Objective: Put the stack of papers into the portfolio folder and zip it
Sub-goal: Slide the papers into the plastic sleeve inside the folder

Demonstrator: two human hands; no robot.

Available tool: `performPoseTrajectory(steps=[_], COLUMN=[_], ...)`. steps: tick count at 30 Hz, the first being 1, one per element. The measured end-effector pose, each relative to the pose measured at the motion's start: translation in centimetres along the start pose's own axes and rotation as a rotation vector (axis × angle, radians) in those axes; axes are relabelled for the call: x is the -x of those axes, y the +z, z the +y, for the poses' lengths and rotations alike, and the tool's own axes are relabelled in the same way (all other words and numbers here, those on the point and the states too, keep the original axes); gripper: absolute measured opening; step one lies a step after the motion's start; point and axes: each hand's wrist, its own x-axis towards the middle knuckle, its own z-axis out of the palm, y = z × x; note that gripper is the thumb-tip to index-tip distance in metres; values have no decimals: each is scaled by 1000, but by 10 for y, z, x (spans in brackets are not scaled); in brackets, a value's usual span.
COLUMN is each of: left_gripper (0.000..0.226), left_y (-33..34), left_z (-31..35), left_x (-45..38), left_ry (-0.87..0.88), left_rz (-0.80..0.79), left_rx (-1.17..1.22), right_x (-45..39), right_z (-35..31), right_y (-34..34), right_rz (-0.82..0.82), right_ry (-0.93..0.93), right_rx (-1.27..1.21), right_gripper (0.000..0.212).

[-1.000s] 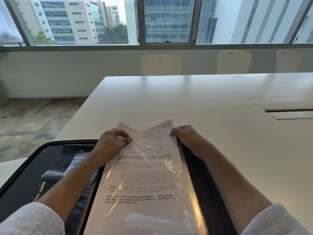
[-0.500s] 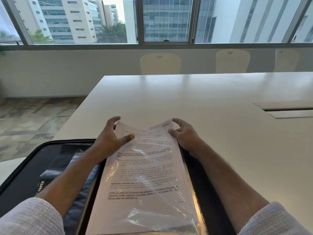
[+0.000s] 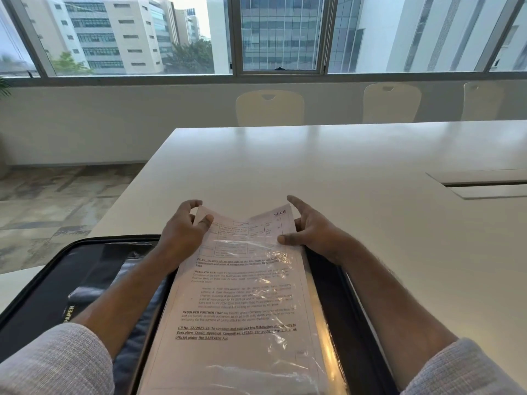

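Observation:
The stack of papers (image 3: 242,295), white printed sheets, lies along the right half of the open black portfolio folder (image 3: 51,280). A clear plastic sleeve (image 3: 285,352) covers most of the stack, and the top edge sticks out bare. My left hand (image 3: 182,232) grips the top left corner, thumb on the front and fingers curled behind. At the top right edge, my right hand (image 3: 313,232) presses its thumb on the sleeve's rim with its fingers spread behind the sheets. The folder's zip runs open around its rim.
The folder rests at the near left corner of a long white table (image 3: 313,166), whose left edge drops to the floor. A cable hatch (image 3: 484,183) is set in the tabletop at right. Pale chairs (image 3: 269,108) stand along the far side under the windows.
Both hands have loosened from tight pinches, with the fingers now stretched out behind the top of the stack. The papers stay in about the same place.

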Motion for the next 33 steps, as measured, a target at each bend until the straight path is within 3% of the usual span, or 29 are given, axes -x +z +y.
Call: performPoseTrajectory(steps=[8,11,14,17,21,28,33], left_gripper=[39,47,80,100,91,55,26], left_y=[1,1,-1,-1,2,-4,-16], left_z=[4,5,3,3,6,8,4], left_x=[6,6,8,10,10,0,-7], left_ry=[18,-11,64,97,57,-1,-118], left_rz=[2,-11,-88,-166,-140,-42,-115], left_rx=[-85,-46,-56,-213,-277,-96,124], right_x=[-9,-5,1,2,1,-2,0], right_z=[8,5,1,1,1,2,2], right_y=[8,5,1,2,4,3,-4], right_rz=[250,172,41,57,94,119,112], right_ry=[-82,-58,-19,-24,-23,-12,-25], right_rx=[52,25,26,54,34,14,-10], right_gripper=[63,79,104,97,76,91,88])
